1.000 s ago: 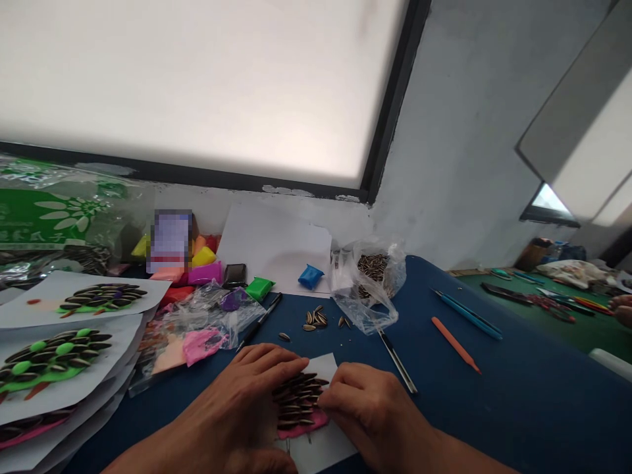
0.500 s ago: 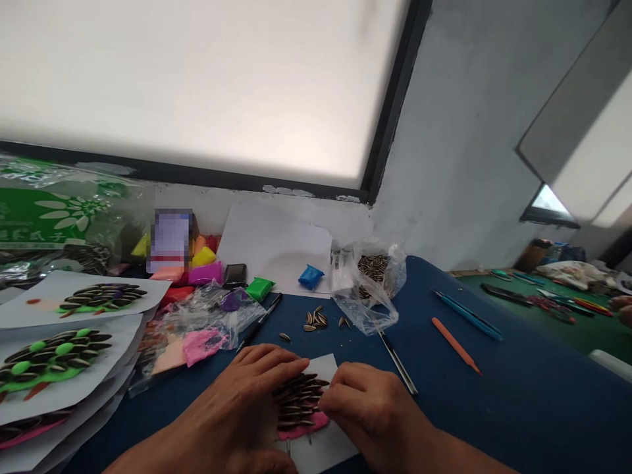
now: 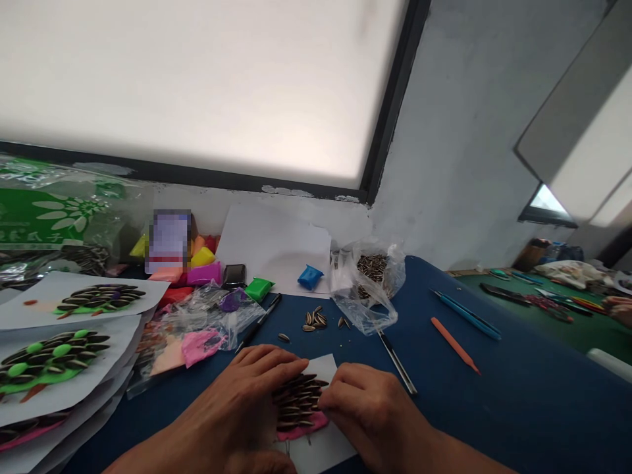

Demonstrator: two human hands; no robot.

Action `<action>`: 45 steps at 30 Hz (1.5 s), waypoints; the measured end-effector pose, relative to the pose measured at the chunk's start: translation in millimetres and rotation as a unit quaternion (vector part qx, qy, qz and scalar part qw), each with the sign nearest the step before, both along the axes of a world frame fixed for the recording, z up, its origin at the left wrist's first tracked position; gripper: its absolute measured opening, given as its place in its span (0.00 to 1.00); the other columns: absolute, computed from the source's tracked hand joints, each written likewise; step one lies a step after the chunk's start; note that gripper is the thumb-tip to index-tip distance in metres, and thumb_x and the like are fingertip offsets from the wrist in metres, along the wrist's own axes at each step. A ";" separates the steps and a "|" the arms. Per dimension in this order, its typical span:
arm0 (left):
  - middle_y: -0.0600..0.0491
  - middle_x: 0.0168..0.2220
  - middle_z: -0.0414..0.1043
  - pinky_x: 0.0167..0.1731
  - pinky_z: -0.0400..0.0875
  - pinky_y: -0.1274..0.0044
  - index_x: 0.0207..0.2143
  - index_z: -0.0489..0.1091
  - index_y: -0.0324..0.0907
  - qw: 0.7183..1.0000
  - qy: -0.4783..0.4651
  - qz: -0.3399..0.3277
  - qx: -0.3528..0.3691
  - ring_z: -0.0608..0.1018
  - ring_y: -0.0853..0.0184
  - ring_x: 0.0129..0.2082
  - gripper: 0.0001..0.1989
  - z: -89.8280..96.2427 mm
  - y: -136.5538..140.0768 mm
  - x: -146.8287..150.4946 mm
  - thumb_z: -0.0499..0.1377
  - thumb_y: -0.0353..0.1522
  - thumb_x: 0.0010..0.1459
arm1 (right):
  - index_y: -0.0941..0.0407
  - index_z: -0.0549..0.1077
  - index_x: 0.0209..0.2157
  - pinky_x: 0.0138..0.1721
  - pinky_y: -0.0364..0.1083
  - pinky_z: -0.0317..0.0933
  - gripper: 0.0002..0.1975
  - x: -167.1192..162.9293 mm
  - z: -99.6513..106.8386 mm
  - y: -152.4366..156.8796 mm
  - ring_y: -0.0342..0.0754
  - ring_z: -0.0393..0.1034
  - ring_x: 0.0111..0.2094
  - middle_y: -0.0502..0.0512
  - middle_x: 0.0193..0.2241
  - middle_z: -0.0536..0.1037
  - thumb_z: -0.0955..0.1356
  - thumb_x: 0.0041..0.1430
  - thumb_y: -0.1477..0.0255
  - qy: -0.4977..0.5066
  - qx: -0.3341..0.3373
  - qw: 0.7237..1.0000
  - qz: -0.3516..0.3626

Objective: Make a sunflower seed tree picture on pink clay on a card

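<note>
On a white sheet of paper (image 3: pixel 332 457) in front of me lies a pink clay shape (image 3: pixel 302 429), thickly covered with striped sunflower seeds (image 3: pixel 300 398). My left hand (image 3: pixel 249 392) rests along the left side of this picture, fingers stretched out and lying against the paper and seeds. From the right, my right hand (image 3: pixel 375 405) presses its thumb and fingertips together at the right edge of the seeds and clay. Whatever those fingertips pinch is hidden. A small heap of loose seeds (image 3: pixel 315 319) lies just beyond the hands.
Finished seed pictures (image 3: pixel 54 355) are stacked at left, near clay packets (image 3: pixel 205 273) and a plastic bag (image 3: pixel 232 313). Behind stands a bag of seeds (image 3: pixel 372 270). A silver pen (image 3: pixel 399 363), an orange pen (image 3: pixel 455 345) and a blue pen (image 3: pixel 467 314) lie at right. A co-worker's hand (image 3: pixel 619 308) shows far right.
Both of my hands stay in nearly the same place on the picture. The co-worker's hand at the far right reaches slightly further into view.
</note>
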State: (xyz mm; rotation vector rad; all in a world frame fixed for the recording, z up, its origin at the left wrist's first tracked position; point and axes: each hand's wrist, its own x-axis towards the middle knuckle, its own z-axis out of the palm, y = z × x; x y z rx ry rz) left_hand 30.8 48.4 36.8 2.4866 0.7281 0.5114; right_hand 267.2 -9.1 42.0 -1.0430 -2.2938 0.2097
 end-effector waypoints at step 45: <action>0.53 0.59 0.70 0.56 0.65 0.58 0.61 0.67 0.58 1.000 -0.022 0.005 0.010 0.70 0.48 0.57 0.38 -6.5 -2.9 -3.6 0.74 0.40 0.47 | 0.56 0.71 0.28 0.25 0.42 0.52 0.08 -7.7 -5.9 1.4 0.44 0.68 0.26 0.51 0.25 0.74 0.68 0.58 0.82 -0.119 0.066 0.989 -0.051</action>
